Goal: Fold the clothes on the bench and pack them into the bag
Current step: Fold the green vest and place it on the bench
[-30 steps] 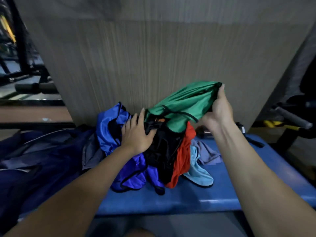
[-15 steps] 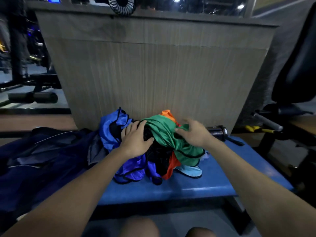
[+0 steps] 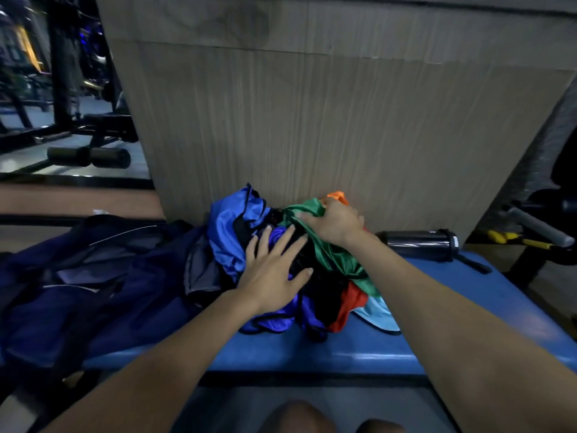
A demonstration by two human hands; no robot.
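Left hand (image 3: 271,274) presses flat, fingers spread, on the clothes (image 3: 237,232); right hand (image 3: 334,225) fingers clutch the green shirt (image 3: 335,260) beneath them.

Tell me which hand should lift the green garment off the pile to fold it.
Right. The right hand already grips the green garment at the top of the pile; the left hand lies flat on the blue and black clothes.

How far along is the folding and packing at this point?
Done: nothing looks folded; the clothes pile lies crumpled on the blue bench. In hand: the right hand grips the green garment atop the pile, while the left hand rests flat on the pile. Left: fold every piece and pack it into the dark blue bag lying beside the pile.
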